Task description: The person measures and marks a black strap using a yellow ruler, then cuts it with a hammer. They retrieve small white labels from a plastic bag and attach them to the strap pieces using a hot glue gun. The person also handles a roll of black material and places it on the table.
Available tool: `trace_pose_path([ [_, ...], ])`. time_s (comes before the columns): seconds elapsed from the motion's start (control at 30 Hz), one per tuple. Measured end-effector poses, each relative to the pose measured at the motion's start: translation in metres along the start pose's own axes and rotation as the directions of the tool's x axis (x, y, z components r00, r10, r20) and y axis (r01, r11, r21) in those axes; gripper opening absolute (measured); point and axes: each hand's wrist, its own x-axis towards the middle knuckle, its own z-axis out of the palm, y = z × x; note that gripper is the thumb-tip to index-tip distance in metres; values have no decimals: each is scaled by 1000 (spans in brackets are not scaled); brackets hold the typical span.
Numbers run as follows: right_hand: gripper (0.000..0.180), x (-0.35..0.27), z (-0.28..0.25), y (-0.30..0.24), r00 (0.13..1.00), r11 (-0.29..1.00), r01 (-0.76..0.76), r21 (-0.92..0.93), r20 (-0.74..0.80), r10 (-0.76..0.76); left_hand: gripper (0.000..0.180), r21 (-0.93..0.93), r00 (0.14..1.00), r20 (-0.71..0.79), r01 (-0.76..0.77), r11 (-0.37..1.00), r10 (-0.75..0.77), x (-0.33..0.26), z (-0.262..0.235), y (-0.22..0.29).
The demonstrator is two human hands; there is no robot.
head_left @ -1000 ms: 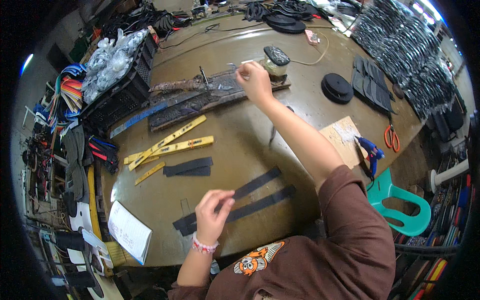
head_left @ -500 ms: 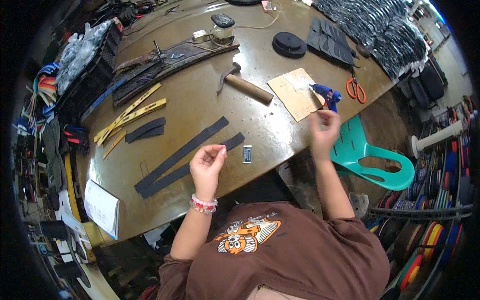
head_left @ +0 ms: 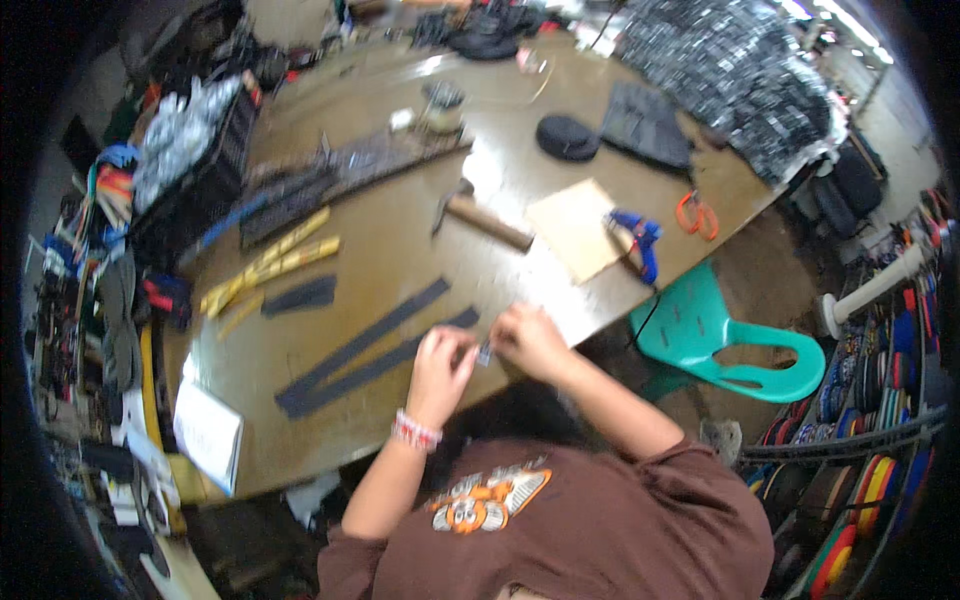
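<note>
My left hand (head_left: 443,375), wearing a beaded bracelet (head_left: 415,431), is over the table's near edge with thumb and fingers pinched together. My right hand (head_left: 527,340) is close beside it, fingers bent inward. Between the hands shows a small dark label (head_left: 484,355); blur hides whether fingers grip it or it lies on the table. Just beyond my left hand is a long black webbing strap (head_left: 365,335), folded into a narrow V. Farther right, a blue glue gun (head_left: 637,240) rests on a tan board (head_left: 575,240).
A hammer (head_left: 490,222) lies mid-table, with yellow folding rulers (head_left: 275,268) and short black strips (head_left: 300,296) to the left. Orange-handled scissors (head_left: 697,216) and a black webbing roll (head_left: 567,137) are at the right. A green plastic chair (head_left: 745,345) stands by the table edge.
My right hand has come left from beside the glue gun to my left hand. Both hands are now close together at the small label. The whole view has shifted slightly.
</note>
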Motion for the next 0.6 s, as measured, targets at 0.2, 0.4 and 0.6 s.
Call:
trace_pose_path([
  [0.2,22,-6,-15,-10,1000,791,-28,611,16,23,10,-582,945,231,325,746,-231,5,1,-3],
  [0.4,40,-25,-41,31,670,879,69,471,-675,309,9,-516,972,204,207,831,-115,5,-25,0],
  [0.6,48,-50,-82,163,595,899,-436,-33,-760,260,16,-284,999,15,-40,958,46,7,-61,1],
])
